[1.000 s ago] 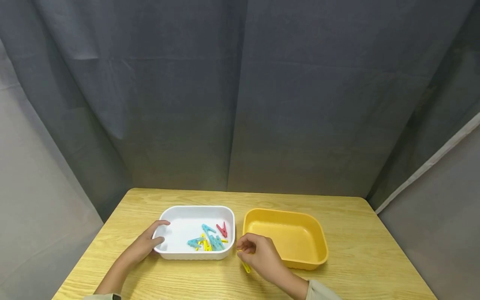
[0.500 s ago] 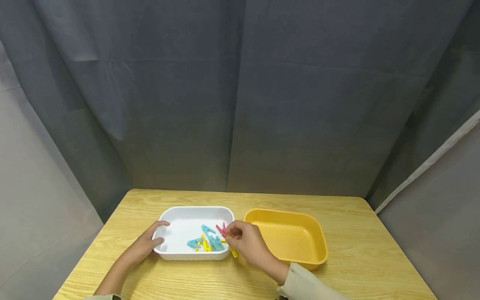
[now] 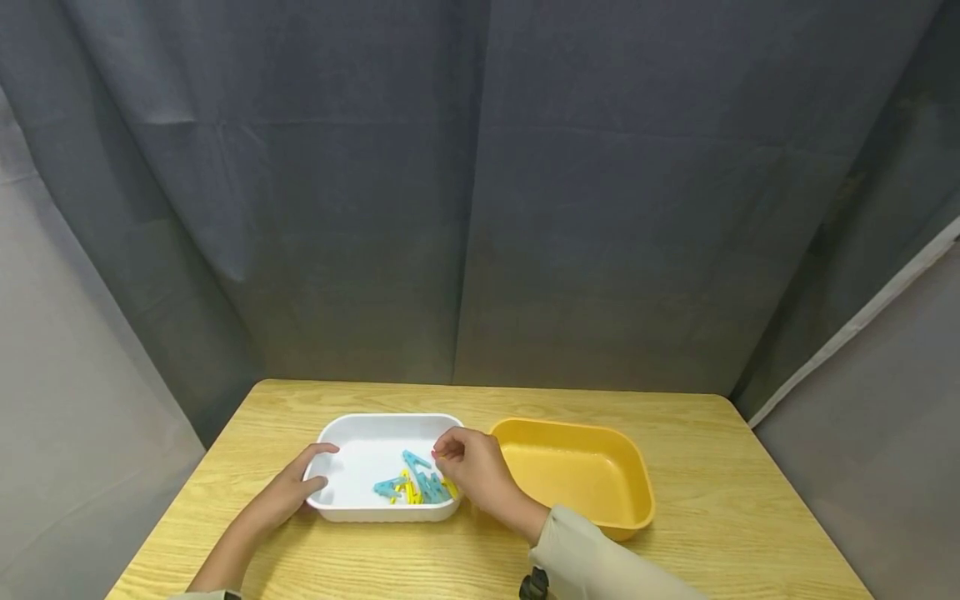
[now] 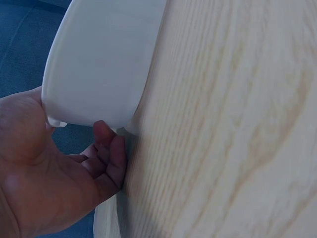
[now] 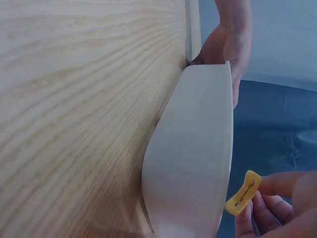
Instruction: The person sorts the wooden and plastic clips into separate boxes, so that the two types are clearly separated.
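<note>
My left hand (image 3: 283, 493) grips the left end of the white tray (image 3: 386, 515), thumb and fingers around its rim; the left wrist view shows fingers curled under the wall. My right hand (image 3: 480, 473) is over the tray's right end, pinching a yellow clothespin (image 5: 243, 193) between thumb and fingers. Inside the tray lie several light blue clothespins (image 3: 389, 487) and yellow clothespins (image 3: 412, 492) in a heap. Only a speck of the red clothespin (image 3: 433, 454) shows beside my right fingertips, the rest being hidden by the hand.
To the right stands a yellow tray (image 3: 592, 483), its near left side partly covered by my right forearm. Both trays rest on a wooden table (image 3: 360, 558). A grey curtain (image 3: 375, 208) hangs behind the table's back edge.
My right hand has moved left and away from me, from the gap between the trays to over the white tray's right end, carrying the yellow clothespin. My left hand stays on the rim.
</note>
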`<state>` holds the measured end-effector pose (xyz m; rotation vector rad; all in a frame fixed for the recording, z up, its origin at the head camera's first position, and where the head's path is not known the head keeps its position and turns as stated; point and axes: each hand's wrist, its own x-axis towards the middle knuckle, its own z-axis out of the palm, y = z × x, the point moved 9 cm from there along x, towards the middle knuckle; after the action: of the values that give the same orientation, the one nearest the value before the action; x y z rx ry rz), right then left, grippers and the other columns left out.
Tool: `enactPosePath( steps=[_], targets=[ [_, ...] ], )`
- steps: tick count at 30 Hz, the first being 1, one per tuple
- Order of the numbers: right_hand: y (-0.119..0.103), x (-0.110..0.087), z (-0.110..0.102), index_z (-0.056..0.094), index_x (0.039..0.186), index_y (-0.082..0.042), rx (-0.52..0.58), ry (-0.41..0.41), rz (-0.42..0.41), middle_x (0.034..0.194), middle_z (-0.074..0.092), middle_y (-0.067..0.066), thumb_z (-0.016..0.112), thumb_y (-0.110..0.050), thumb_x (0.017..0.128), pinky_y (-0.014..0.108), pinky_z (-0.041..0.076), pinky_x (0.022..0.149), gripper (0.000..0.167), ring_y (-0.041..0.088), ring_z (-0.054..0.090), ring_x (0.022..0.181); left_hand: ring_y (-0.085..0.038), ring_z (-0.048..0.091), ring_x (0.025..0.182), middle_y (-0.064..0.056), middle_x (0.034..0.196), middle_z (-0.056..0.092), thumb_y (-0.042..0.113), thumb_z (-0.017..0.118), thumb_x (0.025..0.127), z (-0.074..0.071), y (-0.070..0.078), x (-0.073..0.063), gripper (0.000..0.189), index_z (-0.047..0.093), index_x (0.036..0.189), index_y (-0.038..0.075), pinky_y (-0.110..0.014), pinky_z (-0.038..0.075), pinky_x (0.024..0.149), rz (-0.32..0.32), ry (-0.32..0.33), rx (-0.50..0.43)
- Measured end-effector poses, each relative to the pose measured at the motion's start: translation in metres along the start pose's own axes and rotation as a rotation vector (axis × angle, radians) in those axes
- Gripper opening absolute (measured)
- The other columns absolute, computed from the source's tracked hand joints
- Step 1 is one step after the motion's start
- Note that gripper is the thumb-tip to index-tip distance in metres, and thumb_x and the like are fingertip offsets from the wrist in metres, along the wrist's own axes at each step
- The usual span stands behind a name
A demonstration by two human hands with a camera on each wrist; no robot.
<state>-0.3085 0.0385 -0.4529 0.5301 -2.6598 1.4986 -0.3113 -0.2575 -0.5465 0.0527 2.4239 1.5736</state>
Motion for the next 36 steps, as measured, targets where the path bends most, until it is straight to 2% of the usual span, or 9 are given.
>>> enactPosePath(
  steps=[4, 7, 10, 12, 18, 22, 25, 36],
  targets=[
    [0.000, 0.008, 0.005, 0.073, 0.092, -0.007, -0.026, 0.010, -0.023, 0.083, 0.068, -0.003, 0.077, 0.003, 0.086, 0.022, 0.053, 0.070, 0.012, 0.009, 0.059, 0.075, -0.028, 0.064, 0.092, -0.028, 0.163, 0.017, 0.003, 0.053, 0.100, 0.000, 0.000, -0.001, 0.052, 0.041, 0.150, 0.014, -0.034, 0.054, 0.072, -0.010, -0.001, -0.008],
    [0.001, 0.014, 0.008, 0.073, 0.091, -0.007, -0.053, 0.023, -0.040, 0.082, 0.068, -0.002, 0.077, 0.002, 0.085, 0.021, 0.053, 0.070, 0.012, 0.008, 0.059, 0.074, -0.032, 0.061, 0.103, -0.028, 0.165, 0.016, 0.003, 0.053, 0.100, 0.000, 0.001, -0.001, 0.052, 0.042, 0.150, 0.014, -0.034, 0.053, 0.077, -0.008, 0.001, 0.002],
    [0.003, 0.019, 0.014, 0.073, 0.091, -0.006, -0.072, 0.021, -0.041, 0.082, 0.068, -0.002, 0.077, 0.003, 0.085, 0.021, 0.054, 0.071, 0.012, 0.008, 0.059, 0.075, -0.037, 0.051, 0.121, -0.028, 0.167, 0.014, 0.004, 0.054, 0.100, 0.000, 0.002, -0.001, 0.051, 0.042, 0.149, 0.013, -0.034, 0.050, 0.084, 0.002, 0.001, 0.026],
    [0.004, 0.022, 0.017, 0.072, 0.092, -0.005, -0.083, 0.013, -0.034, 0.082, 0.068, -0.002, 0.078, 0.003, 0.085, 0.021, 0.054, 0.072, 0.012, 0.008, 0.059, 0.076, -0.040, 0.045, 0.128, -0.028, 0.167, 0.014, 0.004, 0.054, 0.100, -0.001, 0.003, -0.001, 0.051, 0.043, 0.149, 0.013, -0.035, 0.049, 0.088, 0.002, 0.004, 0.038],
    [0.008, 0.026, 0.024, 0.072, 0.092, -0.007, -0.146, -0.010, -0.018, 0.083, 0.066, -0.004, 0.079, 0.002, 0.086, 0.023, 0.054, 0.073, 0.013, 0.008, 0.058, 0.078, -0.043, 0.034, 0.138, -0.028, 0.168, 0.014, 0.006, 0.054, 0.100, 0.000, 0.004, -0.001, 0.051, 0.044, 0.149, 0.015, -0.045, 0.043, 0.101, 0.004, 0.002, 0.071],
    [0.011, 0.029, 0.025, 0.072, 0.093, -0.007, -0.207, -0.014, -0.008, 0.084, 0.067, -0.004, 0.080, 0.001, 0.086, 0.023, 0.054, 0.074, 0.014, 0.009, 0.058, 0.077, -0.044, 0.033, 0.138, -0.029, 0.167, 0.015, 0.007, 0.054, 0.101, 0.000, 0.003, 0.000, 0.051, 0.043, 0.149, 0.015, -0.046, 0.044, 0.101, 0.004, 0.004, 0.088],
    [0.014, 0.031, 0.025, 0.072, 0.094, -0.007, -0.231, -0.013, -0.002, 0.083, 0.066, -0.005, 0.081, -0.001, 0.086, 0.023, 0.054, 0.073, 0.013, 0.009, 0.058, 0.077, -0.044, 0.039, 0.132, -0.031, 0.166, 0.016, 0.006, 0.054, 0.101, 0.000, 0.004, 0.000, 0.051, 0.042, 0.150, 0.014, -0.041, 0.049, 0.093, 0.012, 0.000, 0.077],
    [0.014, 0.031, 0.023, 0.073, 0.097, -0.003, -0.188, -0.015, -0.006, 0.083, 0.066, -0.004, 0.080, 0.000, 0.086, 0.022, 0.054, 0.073, 0.014, 0.009, 0.059, 0.077, -0.042, 0.044, 0.128, -0.031, 0.165, 0.017, 0.004, 0.054, 0.100, 0.000, 0.002, 0.004, 0.052, 0.042, 0.150, 0.013, -0.037, 0.050, 0.088, 0.021, 0.008, 0.057]
  ],
)
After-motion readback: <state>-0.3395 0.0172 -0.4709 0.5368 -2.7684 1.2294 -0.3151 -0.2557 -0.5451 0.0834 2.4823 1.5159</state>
